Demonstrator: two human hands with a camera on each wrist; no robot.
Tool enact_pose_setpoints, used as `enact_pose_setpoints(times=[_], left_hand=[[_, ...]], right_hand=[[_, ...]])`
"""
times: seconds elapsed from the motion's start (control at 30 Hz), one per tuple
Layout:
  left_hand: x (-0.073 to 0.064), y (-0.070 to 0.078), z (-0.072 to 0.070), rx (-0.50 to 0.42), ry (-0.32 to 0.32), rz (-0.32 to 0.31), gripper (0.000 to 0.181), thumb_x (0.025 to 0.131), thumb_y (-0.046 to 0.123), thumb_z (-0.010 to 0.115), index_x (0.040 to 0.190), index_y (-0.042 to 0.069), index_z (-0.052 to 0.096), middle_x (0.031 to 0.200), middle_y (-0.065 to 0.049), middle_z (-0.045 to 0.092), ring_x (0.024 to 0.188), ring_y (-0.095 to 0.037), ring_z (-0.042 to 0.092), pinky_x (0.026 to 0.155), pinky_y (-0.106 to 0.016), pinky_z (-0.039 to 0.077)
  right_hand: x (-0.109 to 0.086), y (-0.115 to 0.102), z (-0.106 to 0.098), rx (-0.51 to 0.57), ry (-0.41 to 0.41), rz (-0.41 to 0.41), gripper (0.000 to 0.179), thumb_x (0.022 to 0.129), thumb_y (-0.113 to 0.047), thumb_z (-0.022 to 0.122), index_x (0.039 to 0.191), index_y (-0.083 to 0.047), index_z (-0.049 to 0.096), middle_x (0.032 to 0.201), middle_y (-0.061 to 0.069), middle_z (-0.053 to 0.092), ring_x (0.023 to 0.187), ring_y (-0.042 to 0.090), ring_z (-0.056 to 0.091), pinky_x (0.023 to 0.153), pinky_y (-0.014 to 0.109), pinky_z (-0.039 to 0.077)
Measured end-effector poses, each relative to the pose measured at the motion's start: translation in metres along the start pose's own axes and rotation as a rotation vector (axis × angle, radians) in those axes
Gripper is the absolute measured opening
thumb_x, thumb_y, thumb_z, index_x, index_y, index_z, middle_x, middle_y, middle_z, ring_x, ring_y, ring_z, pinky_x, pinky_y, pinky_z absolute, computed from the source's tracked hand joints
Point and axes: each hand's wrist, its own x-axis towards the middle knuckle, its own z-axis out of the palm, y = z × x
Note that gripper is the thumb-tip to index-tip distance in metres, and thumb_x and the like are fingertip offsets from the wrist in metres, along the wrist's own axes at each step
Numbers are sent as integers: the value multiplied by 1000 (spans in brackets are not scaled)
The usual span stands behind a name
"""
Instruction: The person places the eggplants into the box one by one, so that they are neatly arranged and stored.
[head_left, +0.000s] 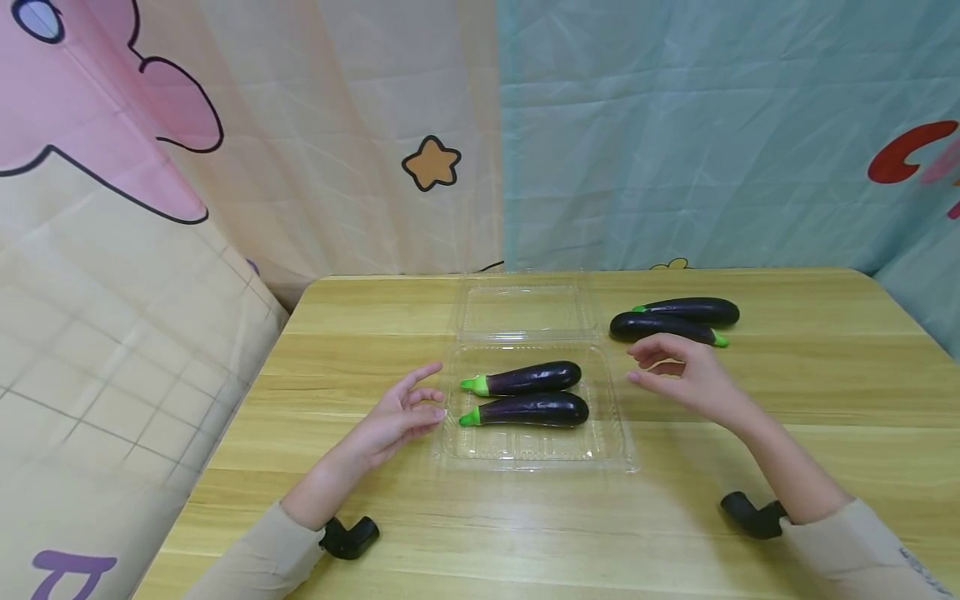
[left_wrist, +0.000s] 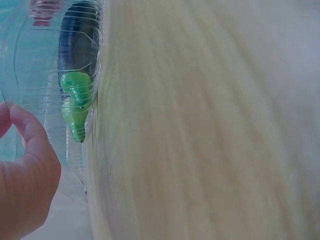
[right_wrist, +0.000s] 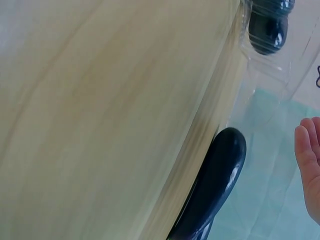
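Note:
A clear plastic clamshell box (head_left: pixel 525 457) lies with its lid folded back, and two dark purple eggplants with green stems rest side by side in its base: the rear eggplant (head_left: pixel 534 377) and the front eggplant (head_left: pixel 536 410). Beside the box's left rim is my left hand (head_left: pixel 393 421), fingers loosely spread, thumb tip at the rim; whether it touches is unclear. My right hand (head_left: pixel 686 375) hovers right of the box, fingers loosely bent, holding nothing. Just beyond it lie two more eggplants, a nearer eggplant (head_left: pixel 660 327) and a farther eggplant (head_left: pixel 693 311), against each other.
The open lid (head_left: pixel 525 310) lies toward the back edge of the wooden table (head_left: pixel 360 333). Behind the table hangs a printed curtain (head_left: pixel 637 150). Black angled pieces (head_left: pixel 351 537) sit at both wrists, by the light sleeves.

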Motion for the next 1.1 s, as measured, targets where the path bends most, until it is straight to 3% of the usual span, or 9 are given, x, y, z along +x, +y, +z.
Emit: enact_pose_setpoints(times=[0.67, 1.1], left_hand=[[1, 0, 0, -7, -2, 5, 76, 84, -3, 58, 148, 12, 20, 110, -10, 46, 80, -10, 54, 75, -22, 48], [1, -2, -1, -15, -9, 2, 75, 84, -4, 58, 148, 12, 20, 108, -8, 46, 79, -10, 53, 73, -22, 48]], right_hand=[[-13, 24, -34, -104, 59, 76, 26, 81, -8, 71, 105, -2, 63, 96, -8, 59, 86, -3, 55, 72, 9, 47], [-15, 37, -54, -167, 65, 167, 31, 85, -20, 69, 109, -2, 60, 100, -5, 57, 85, -8, 51, 72, 5, 44]])
